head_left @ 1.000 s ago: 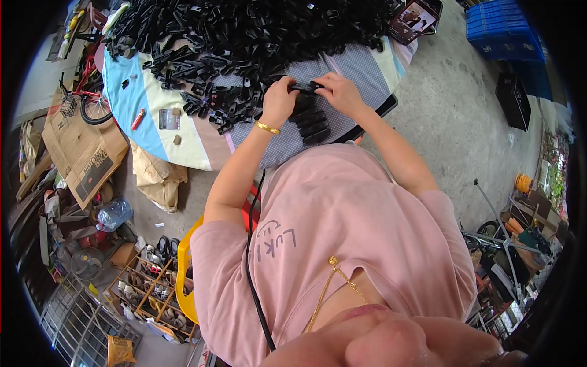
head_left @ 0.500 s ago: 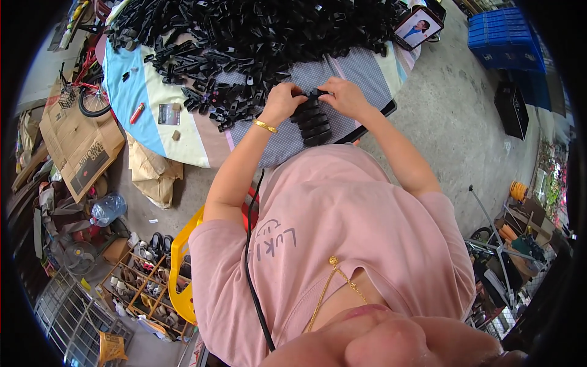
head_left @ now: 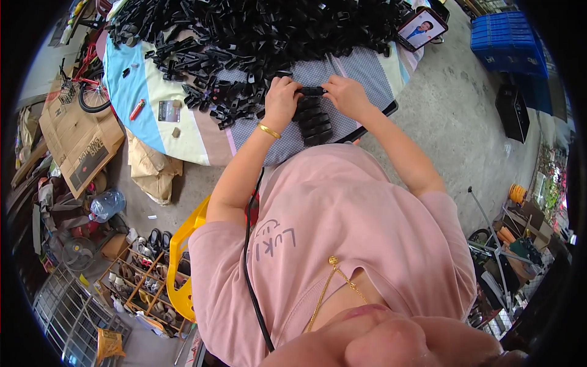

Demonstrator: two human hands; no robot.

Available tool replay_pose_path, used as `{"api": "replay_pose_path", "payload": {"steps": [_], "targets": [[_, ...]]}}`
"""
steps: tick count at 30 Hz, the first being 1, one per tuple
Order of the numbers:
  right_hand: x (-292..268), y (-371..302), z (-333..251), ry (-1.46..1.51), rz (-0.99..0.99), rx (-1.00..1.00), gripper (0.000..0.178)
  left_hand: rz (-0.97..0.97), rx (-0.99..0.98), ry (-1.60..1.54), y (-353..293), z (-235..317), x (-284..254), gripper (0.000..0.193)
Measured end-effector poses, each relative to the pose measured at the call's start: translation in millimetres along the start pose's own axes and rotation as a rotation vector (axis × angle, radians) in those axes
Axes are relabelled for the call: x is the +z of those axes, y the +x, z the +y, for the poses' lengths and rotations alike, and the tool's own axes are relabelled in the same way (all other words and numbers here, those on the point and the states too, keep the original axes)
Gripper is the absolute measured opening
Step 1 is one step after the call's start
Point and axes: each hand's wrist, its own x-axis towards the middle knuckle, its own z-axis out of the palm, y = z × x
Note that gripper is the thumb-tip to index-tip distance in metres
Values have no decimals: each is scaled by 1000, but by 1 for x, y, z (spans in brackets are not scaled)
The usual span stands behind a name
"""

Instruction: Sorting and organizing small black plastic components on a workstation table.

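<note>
While my left hand [head_left: 283, 98] pinches one end of a glossy black elongated piece [head_left: 312, 90], my right hand [head_left: 346, 98] grips the other end, so the piece lies level between my fingertips. I hold it at the far end of a short row of chunky black pieces [head_left: 314, 127], laid side by side between my forearms; whether it touches them I cannot tell. A smooth gold bangle [head_left: 269, 129] circles my left wrist.

The row runs toward the near edge of the table, close against my soft pink cotton shirt [head_left: 361, 208]. To the right of my right hand, a strip of grey dotted cloth [head_left: 378, 76] lies bare out to the curved rim, giving that elbow room. On the left, loose black pieces come close to my hand, spreading from a jagged, shiny heap of black plastic pieces [head_left: 257, 30] that fills the far side.

Further left, blue, cream and brown stripes of fabric carry a slim red lighter-shaped object [head_left: 137, 109], a flat dark rectangular card [head_left: 169, 111] and a small brown block [head_left: 176, 133]. A dark-framed phone with a lit screen [head_left: 423, 29] stands at the far right edge. Beyond it stretch rough grey concrete floor [head_left: 452, 128] and a ribbed blue plastic crate [head_left: 509, 43].
</note>
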Motion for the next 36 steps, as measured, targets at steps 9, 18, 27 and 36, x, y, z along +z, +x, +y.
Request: {"api": "replay_pose_path", "payload": {"steps": [9,18,27,36], "targets": [[24,21,0,177,-11,2,21,-55,81,-53,3,-15,4,18],[21,15,-16,346,67,66,48,-41,-13,-142,-24,-10,-21,18],[18,-14,-63,-56,-264,-187,66,341,-164,159,-26,-80,-113,10],[-13,-81,-3,-176,64,202,46,522,-283,302,-36,-177,-115,18]]}}
